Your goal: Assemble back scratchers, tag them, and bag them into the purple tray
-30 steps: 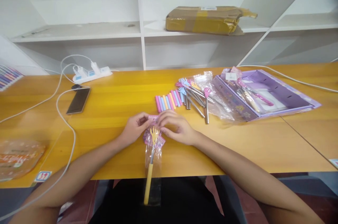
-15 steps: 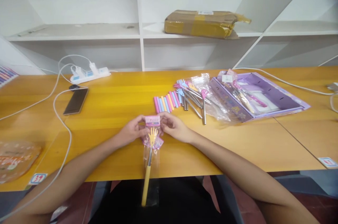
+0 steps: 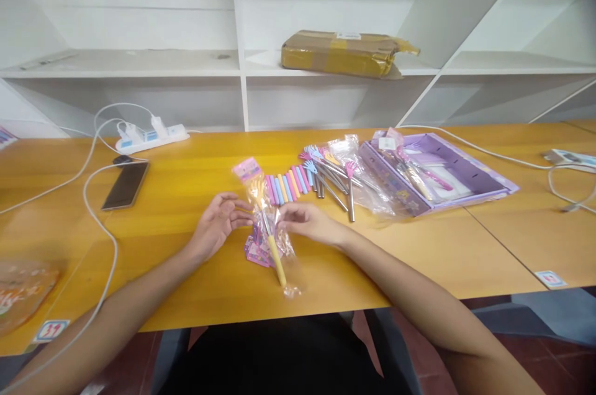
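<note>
A yellow hand-shaped back scratcher (image 3: pixel 275 258) with a metal rod lies slanted in a clear bag with a pink header card (image 3: pixel 246 169). My right hand (image 3: pixel 305 221) pinches the bag's right side. Fingers apart, my left hand (image 3: pixel 222 221) is at the bag's left edge, holding nothing. Beneath the bag are several pink and purple cards (image 3: pixel 259 253). Just behind it sits a row of pink, blue and yellow tubes (image 3: pixel 288 185). Several metal rods with coloured hand-shaped heads (image 3: pixel 331 174) are to the right of the tubes.
A purple box (image 3: pixel 484 191) holding bagged scratchers stands at the right, with clear plastic bags (image 3: pixel 377 199) beside it. At the left are a phone (image 3: pixel 125 185), a power strip (image 3: pixel 153 139) and white cables. A taped carton (image 3: pixel 339 53) rests on the shelf behind.
The bagged scratcher has moved forward onto the table and tilted, its card now up and left. My left hand has let go and opened. The cards under the bag show more.
</note>
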A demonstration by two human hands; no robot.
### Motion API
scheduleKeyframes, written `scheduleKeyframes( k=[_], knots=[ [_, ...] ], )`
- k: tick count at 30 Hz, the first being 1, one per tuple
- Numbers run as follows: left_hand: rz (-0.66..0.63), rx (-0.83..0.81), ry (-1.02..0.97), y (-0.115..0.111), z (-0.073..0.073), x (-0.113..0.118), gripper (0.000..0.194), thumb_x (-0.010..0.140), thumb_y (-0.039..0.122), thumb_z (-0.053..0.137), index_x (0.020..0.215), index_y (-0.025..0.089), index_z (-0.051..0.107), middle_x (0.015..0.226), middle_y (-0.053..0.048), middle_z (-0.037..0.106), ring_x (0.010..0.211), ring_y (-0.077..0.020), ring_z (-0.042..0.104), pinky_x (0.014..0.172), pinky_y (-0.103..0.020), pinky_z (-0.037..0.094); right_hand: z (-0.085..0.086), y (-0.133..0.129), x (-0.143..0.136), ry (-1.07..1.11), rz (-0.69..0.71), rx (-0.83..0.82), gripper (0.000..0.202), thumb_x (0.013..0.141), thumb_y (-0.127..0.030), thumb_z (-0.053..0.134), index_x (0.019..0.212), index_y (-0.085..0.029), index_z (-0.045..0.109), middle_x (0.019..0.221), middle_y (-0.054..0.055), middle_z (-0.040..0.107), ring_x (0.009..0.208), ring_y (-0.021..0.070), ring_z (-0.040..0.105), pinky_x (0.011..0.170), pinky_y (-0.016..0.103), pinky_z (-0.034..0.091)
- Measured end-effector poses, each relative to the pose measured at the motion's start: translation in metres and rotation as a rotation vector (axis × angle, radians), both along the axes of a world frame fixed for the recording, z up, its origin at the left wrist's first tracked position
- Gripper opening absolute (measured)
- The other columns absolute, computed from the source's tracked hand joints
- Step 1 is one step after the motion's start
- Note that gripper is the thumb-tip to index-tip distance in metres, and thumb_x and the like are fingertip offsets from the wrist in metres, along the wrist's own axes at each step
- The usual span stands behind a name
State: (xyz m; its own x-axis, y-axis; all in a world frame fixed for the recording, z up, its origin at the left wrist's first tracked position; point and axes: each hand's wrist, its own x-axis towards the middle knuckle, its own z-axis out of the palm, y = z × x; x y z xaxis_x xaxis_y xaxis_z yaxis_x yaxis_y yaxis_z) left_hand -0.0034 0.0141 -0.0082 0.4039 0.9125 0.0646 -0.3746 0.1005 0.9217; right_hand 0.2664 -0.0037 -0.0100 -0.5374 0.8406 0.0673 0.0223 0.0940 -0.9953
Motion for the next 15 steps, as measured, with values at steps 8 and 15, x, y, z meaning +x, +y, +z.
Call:
scheduleKeyframes(
  k=[8, 15],
  knots=[
    [-0.142, -0.053, 0.056, 0.006, -0.013, -0.001, 0.033, 0.097, 0.046, 0.067, 0.11, 0.017, 0.058, 0.1, -0.009, 0.075, 0.084, -0.0234, 0.077, 0.076, -0.036, 0.059, 0.058, 0.03, 0.099, 0.241, -0.628, 0.009, 0.025, 0.076, -0.04, 0.084, 0.088, -0.023, 0.07, 0.083, 0.0, 0.065, 0.073, 0.013, 0.06, 0.068, 0.025, 0.052],
    [-0.23, -0.058, 0.18, 0.003, -0.014, 0.003, 0.037, 0.097, 0.053, 0.066, 0.103, 0.017, 0.061, 0.096, -0.008, 0.072, 0.075, -0.0186, 0.073, 0.069, -0.031, 0.055, 0.096, 0.032, 0.232, -0.104, -1.046, 0.107, 0.006, 0.093, -0.023, 0.058, 0.097, -0.019, 0.061, 0.091, 0.007, 0.065, 0.08, 0.0128, 0.063, 0.08, 0.029, 0.051]
  ],
)
